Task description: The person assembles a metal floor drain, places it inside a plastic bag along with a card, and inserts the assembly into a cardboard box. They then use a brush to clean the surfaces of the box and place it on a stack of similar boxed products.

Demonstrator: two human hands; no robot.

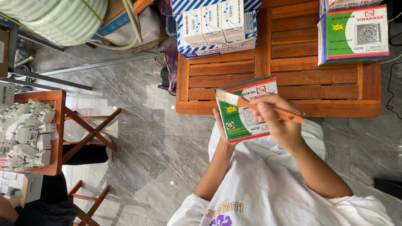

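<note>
Green box (241, 119) held over the desk's (293, 62) near edge, w/ left hand (220, 125) mostly hidden behind it, fingers clasping its underside. Right hand (278, 121) fingers wrapped round an orange-handled brush (255, 104), bristles on box's top-left corner. Another green box (356, 35) at desk's far right corner, partly cut off.

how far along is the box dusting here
In hand: the left hand holds a green box while the right hand lays a paintbrush across its face. Possibly done or waiting, I cannot tell which: a like green box on the wooden table, beside a stack of blue and white boxes.
</note>
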